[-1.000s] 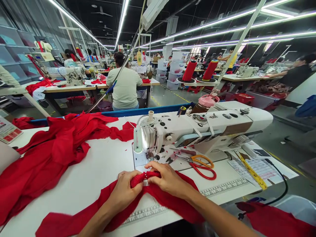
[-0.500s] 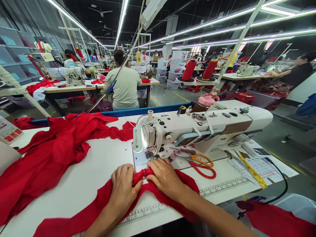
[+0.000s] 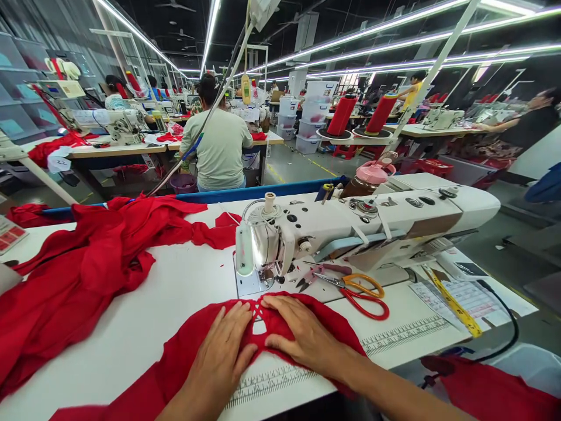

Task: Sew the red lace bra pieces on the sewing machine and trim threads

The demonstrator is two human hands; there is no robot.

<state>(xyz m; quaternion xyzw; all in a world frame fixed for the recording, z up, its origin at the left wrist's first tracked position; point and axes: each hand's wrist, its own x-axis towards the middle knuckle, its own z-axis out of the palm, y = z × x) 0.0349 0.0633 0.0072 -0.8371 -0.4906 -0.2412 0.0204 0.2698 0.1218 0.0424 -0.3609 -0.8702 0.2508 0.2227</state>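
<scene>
A red fabric piece [image 3: 182, 345] lies spread on the white sewing table [image 3: 184, 278], with crossed strips and a small gap at its middle. On its left part rests my left hand [image 3: 225, 342], fingers stretched out flat. My right hand [image 3: 300, 333] presses flat on the part right of the gap, thumb apart from the fingers. Both hands are just in front of the needle area of a white sewing machine [image 3: 337, 225], and the fabric lies clear of the needle. Scissors [image 3: 363, 295] with orange and red handles lie right of my right hand, beside small dark snips [image 3: 303, 284].
A heap of red fabric [image 3: 100, 257] covers the table's left side. A yellow measuring tape [image 3: 456, 307] lies over papers at right. Behind the machine stand a pink-lidded bottle [image 3: 368, 175] and red thread cones [image 3: 342, 117]. A person [image 3: 219, 140] sits ahead, facing away.
The fabric's bunched middle has been flattened and pulled toward me, showing the crossed strips. My fingers have gone from gripping it to lying stretched out on it.
</scene>
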